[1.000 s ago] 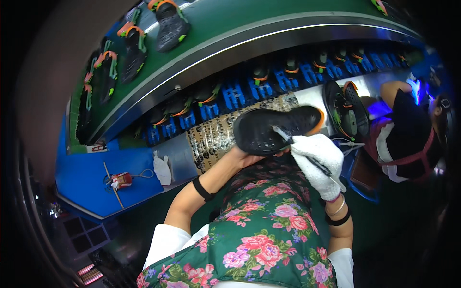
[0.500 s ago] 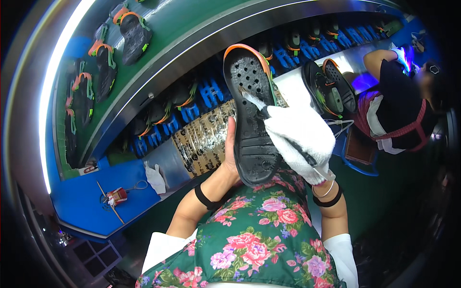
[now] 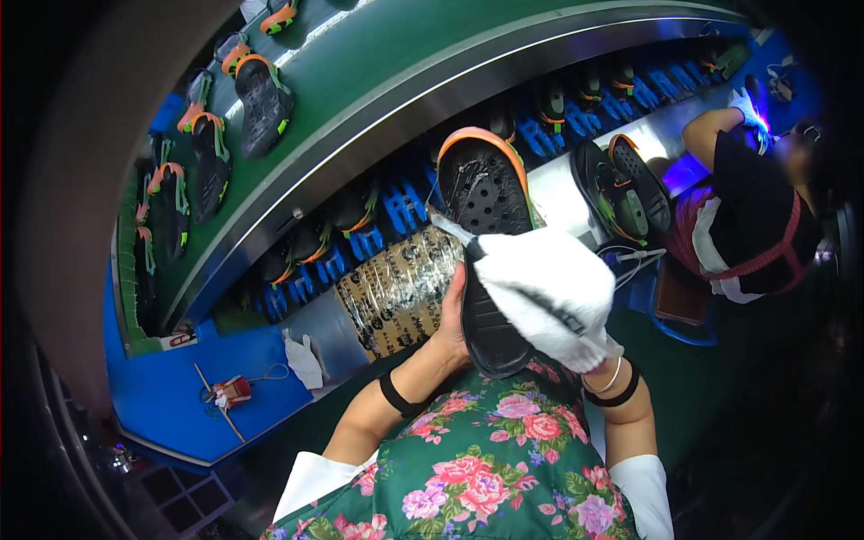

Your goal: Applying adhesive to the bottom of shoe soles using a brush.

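A black clog sole (image 3: 487,193) with an orange rim and small round holes at its far end is held up before me. My bare left hand (image 3: 454,311) grips it by its left edge; the fingers behind it are hidden. Closed around a brush (image 3: 455,229), my right hand (image 3: 547,286) wears a white knitted glove. The pale bristles lie at the sole's left edge, just below the holed part; contact cannot be made out for certain. Part of the dark handle shows across the glove. The glove covers the middle right of the sole.
A green conveyor belt (image 3: 378,67) carries several clogs. Beneath it runs a rack of blue shoe holders (image 3: 403,207). A taped carton (image 3: 400,292) stands behind my left hand. On the blue table (image 3: 166,378) lies a red container (image 3: 231,393) with a stick. At right, a co-worker (image 3: 742,198) sits near two clogs (image 3: 621,189).
The brush has moved from the middle of the sole to its left edge, with the gloved hand lower across the sole. The sole has shifted slightly right and nearer in the picture.
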`<state>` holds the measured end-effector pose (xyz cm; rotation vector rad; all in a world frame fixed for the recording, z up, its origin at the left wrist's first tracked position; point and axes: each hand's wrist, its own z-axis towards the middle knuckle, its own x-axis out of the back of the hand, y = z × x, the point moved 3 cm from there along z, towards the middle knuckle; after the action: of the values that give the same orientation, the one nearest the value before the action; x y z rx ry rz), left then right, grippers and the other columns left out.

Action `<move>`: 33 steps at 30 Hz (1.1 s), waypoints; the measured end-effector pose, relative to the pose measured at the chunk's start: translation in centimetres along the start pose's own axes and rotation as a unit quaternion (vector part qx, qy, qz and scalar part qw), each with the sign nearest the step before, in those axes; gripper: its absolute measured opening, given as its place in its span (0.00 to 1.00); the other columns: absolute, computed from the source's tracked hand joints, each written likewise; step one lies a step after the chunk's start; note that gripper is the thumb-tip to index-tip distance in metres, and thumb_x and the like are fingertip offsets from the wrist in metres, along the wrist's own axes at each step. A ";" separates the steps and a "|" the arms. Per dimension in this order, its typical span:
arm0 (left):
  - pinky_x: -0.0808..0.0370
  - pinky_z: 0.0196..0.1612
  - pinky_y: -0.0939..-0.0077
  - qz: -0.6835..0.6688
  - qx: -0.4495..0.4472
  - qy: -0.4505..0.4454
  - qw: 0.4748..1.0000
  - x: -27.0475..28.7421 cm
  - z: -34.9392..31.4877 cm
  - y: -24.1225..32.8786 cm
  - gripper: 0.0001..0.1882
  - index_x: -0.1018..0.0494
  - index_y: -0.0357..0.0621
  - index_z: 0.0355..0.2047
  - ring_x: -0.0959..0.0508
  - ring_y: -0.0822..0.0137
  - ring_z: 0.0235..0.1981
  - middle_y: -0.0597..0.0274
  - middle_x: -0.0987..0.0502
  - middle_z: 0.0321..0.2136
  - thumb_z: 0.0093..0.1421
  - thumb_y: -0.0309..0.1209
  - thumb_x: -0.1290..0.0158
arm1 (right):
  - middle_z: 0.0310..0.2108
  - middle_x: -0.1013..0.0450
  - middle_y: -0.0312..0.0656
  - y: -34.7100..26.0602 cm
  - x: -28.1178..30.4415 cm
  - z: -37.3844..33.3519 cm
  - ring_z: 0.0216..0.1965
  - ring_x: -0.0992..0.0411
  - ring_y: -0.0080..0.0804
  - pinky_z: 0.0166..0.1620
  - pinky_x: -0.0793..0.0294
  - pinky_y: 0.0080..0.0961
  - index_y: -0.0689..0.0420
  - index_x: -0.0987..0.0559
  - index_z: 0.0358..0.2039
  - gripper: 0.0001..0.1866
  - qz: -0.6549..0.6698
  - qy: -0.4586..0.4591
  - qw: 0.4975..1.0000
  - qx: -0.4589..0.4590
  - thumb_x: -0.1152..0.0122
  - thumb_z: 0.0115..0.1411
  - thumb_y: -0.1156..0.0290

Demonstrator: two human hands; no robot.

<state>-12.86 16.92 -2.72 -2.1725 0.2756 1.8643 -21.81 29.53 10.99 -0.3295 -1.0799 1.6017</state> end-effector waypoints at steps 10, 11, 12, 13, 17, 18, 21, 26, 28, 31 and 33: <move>0.33 0.68 0.47 0.034 -0.009 0.017 0.999 -0.4 0.8 1.2 0.44 0.41 0.46 0.70 0.27 0.50 0.63 0.48 0.30 0.64 0.68 0.67 0.61 | 0.45 0.18 0.48 0.7 -0.5 -0.3 0.43 0.19 0.41 0.47 0.20 0.34 0.60 0.15 0.43 0.16 -0.011 0.016 1.000 0.006 0.31 0.51 0.81; 0.32 0.68 0.47 0.068 -0.019 0.044 0.997 -0.3 0.9 1.4 0.44 0.40 0.46 0.70 0.27 0.50 0.63 0.48 0.30 0.64 0.68 0.68 0.62 | 0.42 0.17 0.50 1.1 -0.2 -0.4 0.40 0.18 0.39 0.45 0.20 0.33 0.60 0.14 0.38 0.12 0.054 0.057 0.995 -0.056 0.30 0.51 0.83; 0.31 0.67 0.48 0.058 -0.021 0.022 0.998 -0.4 1.2 1.7 0.45 0.40 0.47 0.70 0.27 0.50 0.63 0.49 0.30 0.64 0.67 0.69 0.62 | 0.41 0.17 0.51 0.8 0.4 0.0 0.38 0.18 0.39 0.44 0.20 0.32 0.61 0.14 0.35 0.10 -0.015 0.067 0.997 -0.029 0.30 0.51 0.83; 0.31 0.67 0.48 0.052 -0.031 0.024 0.998 -0.4 1.4 1.8 0.45 0.39 0.47 0.70 0.27 0.51 0.63 0.49 0.29 0.63 0.67 0.69 0.62 | 0.42 0.17 0.51 1.7 0.3 -0.4 0.40 0.18 0.41 0.45 0.20 0.33 0.61 0.14 0.38 0.13 -0.010 0.087 0.996 -0.007 0.30 0.50 0.83; 0.30 0.66 0.50 0.190 -0.046 0.145 0.970 -0.8 2.0 2.5 0.45 0.36 0.46 0.67 0.26 0.51 0.62 0.48 0.28 0.62 0.66 0.70 0.61 | 0.44 0.17 0.48 0.6 -0.9 -0.4 0.42 0.19 0.44 0.45 0.20 0.35 0.57 0.14 0.44 0.18 -0.093 0.014 0.994 0.061 0.30 0.50 0.81; 0.30 0.66 0.49 0.144 -0.029 0.101 0.984 -1.1 2.0 2.7 0.46 0.35 0.45 0.66 0.26 0.50 0.61 0.48 0.27 0.61 0.65 0.71 0.60 | 0.43 0.17 0.48 0.5 -0.9 -0.4 0.41 0.19 0.43 0.45 0.20 0.35 0.58 0.14 0.42 0.17 -0.066 0.008 0.996 0.055 0.30 0.50 0.81; 0.28 0.65 0.51 0.143 -0.040 0.032 0.988 -2.0 2.7 3.2 0.49 0.35 0.45 0.66 0.25 0.52 0.61 0.49 0.27 0.61 0.63 0.75 0.63 | 0.42 0.17 0.48 1.6 -0.5 -0.2 0.40 0.18 0.41 0.44 0.20 0.33 0.59 0.14 0.37 0.12 0.056 0.036 0.998 0.006 0.29 0.51 0.80; 0.37 0.69 0.41 0.266 -0.092 0.108 0.953 -3.4 3.8 3.5 0.55 0.51 0.49 0.75 0.35 0.44 0.68 0.50 0.41 0.71 0.61 0.77 0.65 | 0.45 0.18 0.50 0.2 -0.6 -0.3 0.43 0.19 0.45 0.48 0.21 0.37 0.59 0.14 0.44 0.18 -0.087 0.006 0.994 0.071 0.29 0.50 0.80; 0.38 0.69 0.37 0.259 -0.046 0.041 0.964 -4.6 4.1 3.0 0.57 0.51 0.49 0.75 0.34 0.38 0.66 0.52 0.39 0.70 0.59 0.79 0.65 | 0.43 0.18 0.49 0.4 -1.3 -1.1 0.42 0.19 0.45 0.49 0.21 0.36 0.58 0.14 0.41 0.16 -0.040 0.009 0.998 0.041 0.29 0.50 0.81; 0.40 0.69 0.35 0.253 -0.095 0.062 0.961 -4.2 3.7 3.2 0.56 0.51 0.50 0.75 0.34 0.37 0.66 0.55 0.38 0.69 0.59 0.79 0.65 | 0.38 0.17 0.47 1.3 -1.0 -1.3 0.40 0.18 0.40 0.49 0.20 0.35 0.60 0.14 0.36 0.10 0.093 0.049 0.994 -0.037 0.30 0.51 0.83; 0.38 0.68 0.34 0.065 -0.065 -0.050 0.995 -5.4 4.6 3.0 0.55 0.51 0.50 0.75 0.33 0.35 0.65 0.52 0.36 0.68 0.60 0.78 0.67 | 0.39 0.17 0.48 2.0 -0.6 -1.4 0.39 0.18 0.40 0.47 0.20 0.35 0.61 0.15 0.35 0.09 0.052 0.092 0.993 -0.045 0.30 0.52 0.83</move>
<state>-18.90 15.40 1.77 -2.1811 0.2890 2.1104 -21.88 29.71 8.48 -0.5898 -1.0085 1.5828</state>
